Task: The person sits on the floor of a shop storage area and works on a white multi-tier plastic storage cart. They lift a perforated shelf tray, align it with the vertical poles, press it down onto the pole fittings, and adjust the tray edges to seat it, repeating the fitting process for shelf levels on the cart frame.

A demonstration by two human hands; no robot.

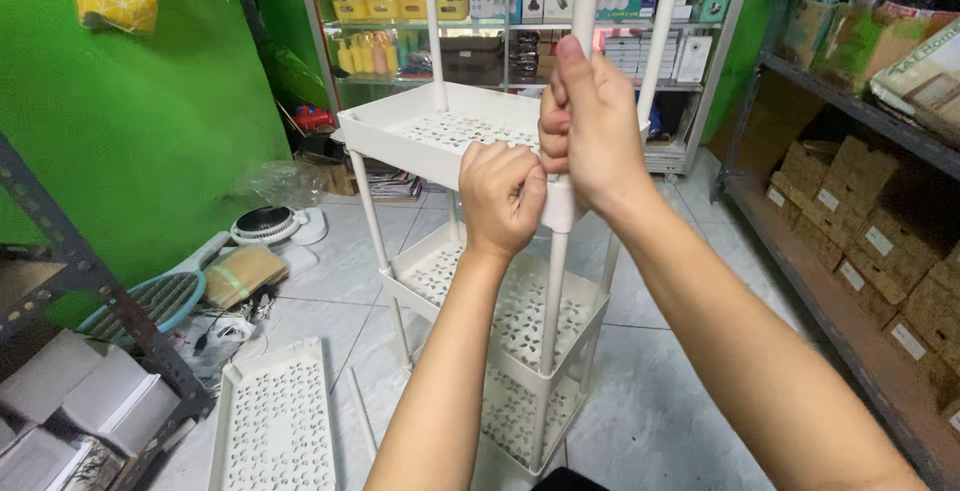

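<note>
White plastic rack (470,141) stands straight before both hands: right hand (597,121) is clamped round its near corner pole (553,291), left hand (502,196) fisted touching the top tray's corner.

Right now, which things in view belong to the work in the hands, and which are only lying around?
In the work:
- white pole, gripped by right hand and left hand
- top tray
- lower trays
- spare tray on floor

Lying about:
- small fan
- blue racket
- cardboard boxes on shelf
</note>
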